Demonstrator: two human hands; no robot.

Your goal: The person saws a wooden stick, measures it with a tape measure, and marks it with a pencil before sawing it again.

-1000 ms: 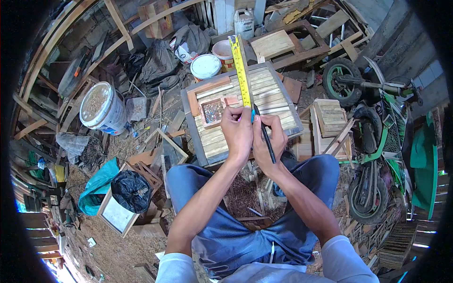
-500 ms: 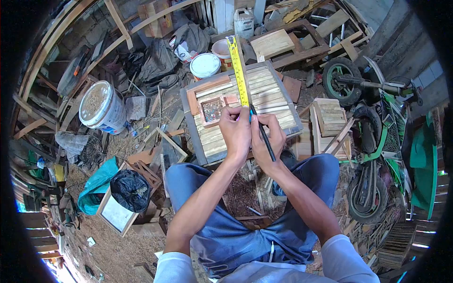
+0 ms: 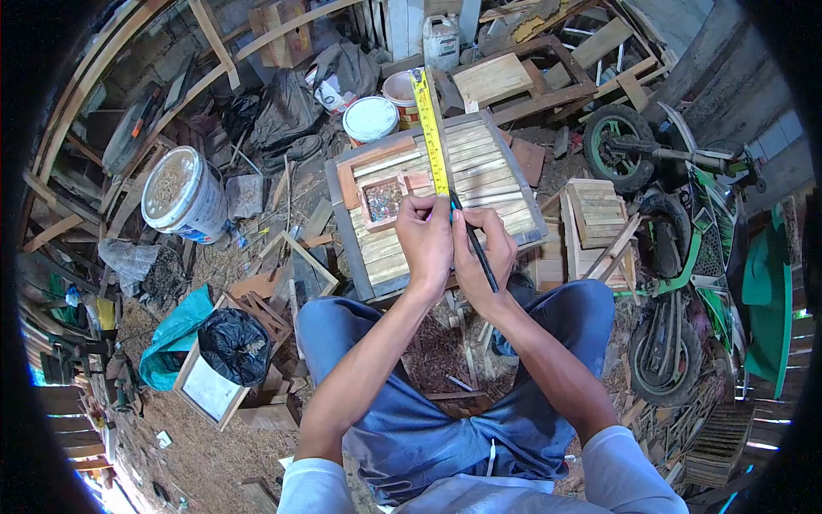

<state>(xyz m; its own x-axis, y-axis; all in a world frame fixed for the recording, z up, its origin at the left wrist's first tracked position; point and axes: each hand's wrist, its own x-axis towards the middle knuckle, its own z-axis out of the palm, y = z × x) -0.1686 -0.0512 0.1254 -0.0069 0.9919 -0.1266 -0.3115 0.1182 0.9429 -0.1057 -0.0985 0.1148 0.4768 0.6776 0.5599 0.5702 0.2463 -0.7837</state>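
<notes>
My left hand [image 3: 428, 244] pinches one yellow tape [image 3: 434, 141]; my right hand [image 3: 500, 253], just beside it, pinches one black pen [image 3: 485, 265].

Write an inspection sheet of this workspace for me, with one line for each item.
Surface: slatted board with dark edges, partly covered by wood pieces.
Work things: yellow tape measure extended; open box holding small pieces.
Clutter: bucket, black bag and wood scraps on or near the floor.
Hands: left hand grips the tape measure; right hand holds a dark pencil.
Cables: nothing seen.
Surroundings: green motorbike at right; green sheet beside it.
</notes>
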